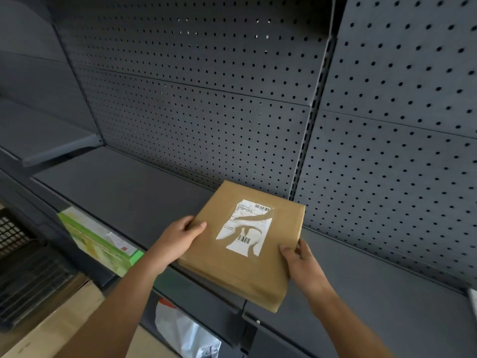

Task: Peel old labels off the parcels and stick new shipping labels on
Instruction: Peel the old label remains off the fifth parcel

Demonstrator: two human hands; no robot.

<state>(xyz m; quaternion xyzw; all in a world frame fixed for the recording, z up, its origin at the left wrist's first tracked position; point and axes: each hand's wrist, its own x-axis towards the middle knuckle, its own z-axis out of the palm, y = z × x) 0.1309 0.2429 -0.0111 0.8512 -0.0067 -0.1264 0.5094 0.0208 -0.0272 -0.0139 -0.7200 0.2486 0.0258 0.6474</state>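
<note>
A flat parcel wrapped in brown paper [273, 257] lies at the front of a dark grey shelf [134, 187], its near corner hanging over the shelf edge. On its top is a white shipping label [245, 228], partly torn, with barcodes at both ends. My left hand [183, 233] grips the parcel's left edge, thumb on top. My right hand [300, 262] grips the right edge, with its thumb on the top face too.
A green box [98, 241] with a small label leans below the shelf at the left. A white plastic bag [185, 334] lies lower down, a cardboard box [51, 326] at bottom left, a black crate [13, 236] at far left. Perforated back panels [206, 99] rise behind the shelf.
</note>
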